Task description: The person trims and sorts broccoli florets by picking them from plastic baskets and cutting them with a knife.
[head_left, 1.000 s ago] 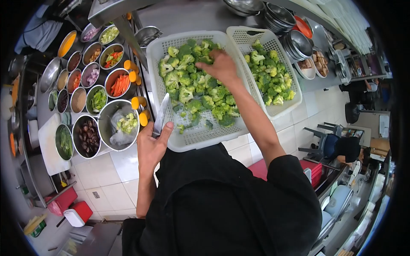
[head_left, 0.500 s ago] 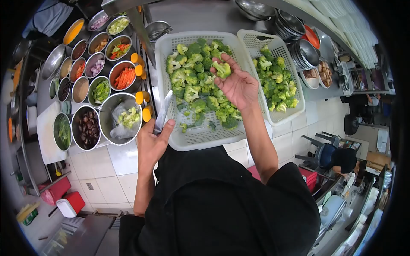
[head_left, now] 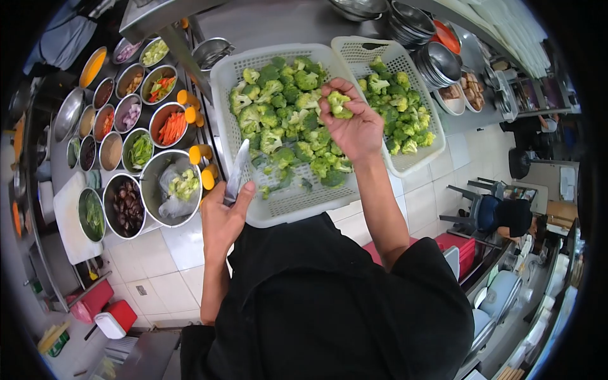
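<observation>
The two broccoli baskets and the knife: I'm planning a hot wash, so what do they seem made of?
Large basket: probably plastic, off-white with a dull sheen, judging by its moulded-looking lattice.
Smaller basket: likely the same, pale and similarly perforated.
Knife: blade looks like smooth steel, being grey and shiny; the left hand hides its handle, so that material is unclear.

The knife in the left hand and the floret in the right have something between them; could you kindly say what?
In the head view, broccoli pieces in the larger white basket lie between the knife and the held floret.
</observation>
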Demonstrator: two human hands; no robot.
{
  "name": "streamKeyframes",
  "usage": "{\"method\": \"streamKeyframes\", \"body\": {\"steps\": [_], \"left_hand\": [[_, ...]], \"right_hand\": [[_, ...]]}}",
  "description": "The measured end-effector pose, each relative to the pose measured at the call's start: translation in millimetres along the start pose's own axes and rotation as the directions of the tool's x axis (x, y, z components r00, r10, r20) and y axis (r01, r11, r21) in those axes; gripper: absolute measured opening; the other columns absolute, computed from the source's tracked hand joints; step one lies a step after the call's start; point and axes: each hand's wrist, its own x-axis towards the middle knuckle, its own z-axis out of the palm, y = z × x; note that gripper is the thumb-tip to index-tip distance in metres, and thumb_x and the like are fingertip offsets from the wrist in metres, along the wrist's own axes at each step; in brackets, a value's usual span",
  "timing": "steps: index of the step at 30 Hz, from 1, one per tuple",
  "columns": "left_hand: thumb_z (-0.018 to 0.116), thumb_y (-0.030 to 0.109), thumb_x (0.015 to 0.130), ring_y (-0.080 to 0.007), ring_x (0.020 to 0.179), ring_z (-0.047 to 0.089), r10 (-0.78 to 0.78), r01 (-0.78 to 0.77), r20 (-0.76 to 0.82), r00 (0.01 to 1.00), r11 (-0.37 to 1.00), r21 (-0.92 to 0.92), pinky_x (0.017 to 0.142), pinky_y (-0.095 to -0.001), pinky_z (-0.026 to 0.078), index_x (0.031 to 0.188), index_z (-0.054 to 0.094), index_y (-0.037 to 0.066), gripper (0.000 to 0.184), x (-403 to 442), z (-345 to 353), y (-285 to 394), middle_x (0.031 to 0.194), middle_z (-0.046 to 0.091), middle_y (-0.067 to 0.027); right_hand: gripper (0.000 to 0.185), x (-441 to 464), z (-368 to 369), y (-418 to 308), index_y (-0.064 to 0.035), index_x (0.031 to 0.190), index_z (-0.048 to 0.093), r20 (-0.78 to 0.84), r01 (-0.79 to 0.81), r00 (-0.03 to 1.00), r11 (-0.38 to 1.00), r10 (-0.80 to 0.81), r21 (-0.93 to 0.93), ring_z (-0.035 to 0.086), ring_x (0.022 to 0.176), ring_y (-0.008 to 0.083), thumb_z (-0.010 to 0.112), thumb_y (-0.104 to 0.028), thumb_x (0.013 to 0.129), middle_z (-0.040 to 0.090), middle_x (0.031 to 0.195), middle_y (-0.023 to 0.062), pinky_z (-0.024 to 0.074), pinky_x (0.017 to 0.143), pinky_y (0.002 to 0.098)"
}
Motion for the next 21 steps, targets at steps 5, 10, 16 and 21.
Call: {"method": "streamKeyframes", "body": {"steps": [5, 10, 16, 21], "left_hand": [[0.074, 0.036, 0.084, -0.0075, 0.056, 0.038, 0.015, -0.016, -0.012, 1.000, 0.998, -0.054, 0.049, -0.0273, 0.032, 0.072, 0.058, -0.002, 0.043, 0.6, 2.1, 3.3, 0.058, 0.048, 0.0014], [0.074, 0.038, 0.085, -0.0075, 0.055, 0.038, 0.024, -0.023, 0.040, 0.999, 1.000, -0.012, 0.049, -0.0270, 0.032, 0.070, 0.057, -0.002, 0.045, 0.0, 3.1, 22.3, 0.058, 0.047, 0.0016], [0.077, 0.046, 0.079, -0.0078, 0.054, 0.038, 0.129, -0.129, -0.004, 0.992, 0.992, 0.006, 0.047, -0.0271, 0.032, 0.066, 0.054, -0.001, 0.053, 4.4, 10.0, 35.6, 0.055, 0.045, 0.0019], [0.082, 0.056, 0.067, -0.0164, 0.045, 0.042, 0.426, -0.418, -0.058, 0.903, 0.901, 0.116, 0.043, -0.0302, 0.036, 0.060, 0.048, 0.001, 0.065, 16.2, -0.8, 42.7, 0.048, 0.042, -0.0046]], "right_hand": [[0.046, -3.1, 2.5, -24.8, 0.0014, 0.116, 0.051, -0.007, 0.140, 0.990, 0.972, -0.144, -0.187, 0.052, 0.090, 0.0208, 0.050, -0.007, 0.071, 0.054, 0.104, 0.0120, 0.0426, 0.079, 0.0306], [0.045, -4.7, 18.5, -10.2, 0.0013, 0.114, 0.050, 0.186, 0.266, 0.961, 0.878, -0.206, -0.399, 0.049, 0.089, 0.0209, 0.053, -0.007, 0.069, 0.052, 0.103, 0.0131, 0.0419, 0.080, 0.0303], [0.041, -13.9, 47.3, 10.9, -0.0022, 0.112, 0.048, 0.224, 0.234, 0.963, 0.878, -0.151, -0.417, 0.048, 0.089, 0.0204, 0.054, -0.007, 0.071, 0.049, 0.102, 0.0129, 0.0424, 0.080, 0.0303], [0.040, -23.2, 71.3, 42.1, -0.0062, 0.111, 0.048, 0.172, 0.012, 0.984, 0.943, 0.048, -0.333, 0.048, 0.089, 0.0147, 0.053, -0.008, 0.072, 0.050, 0.104, 0.0086, 0.0384, 0.073, 0.0247]]}}
